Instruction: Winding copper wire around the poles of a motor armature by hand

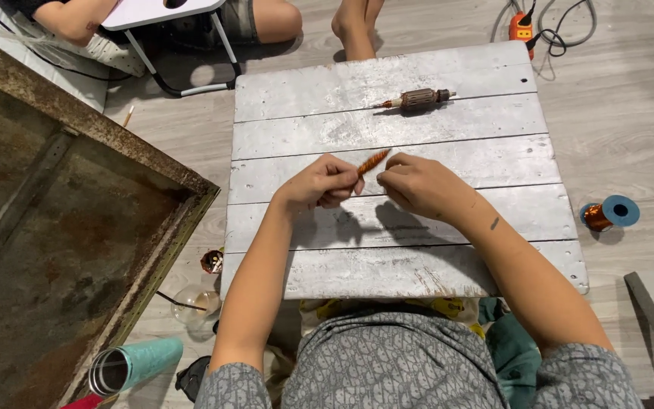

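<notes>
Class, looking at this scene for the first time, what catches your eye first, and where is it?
The two hands meet at the middle of the white plank table: the left hand and right hand pinch a small copper wire coil between them. Behind it, near the far edge, lies a brown motor armature.

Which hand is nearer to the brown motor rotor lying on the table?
The right hand is nearer: the rotor lies directly beyond it. The left hand is also below the rotor but further to the left.
</notes>
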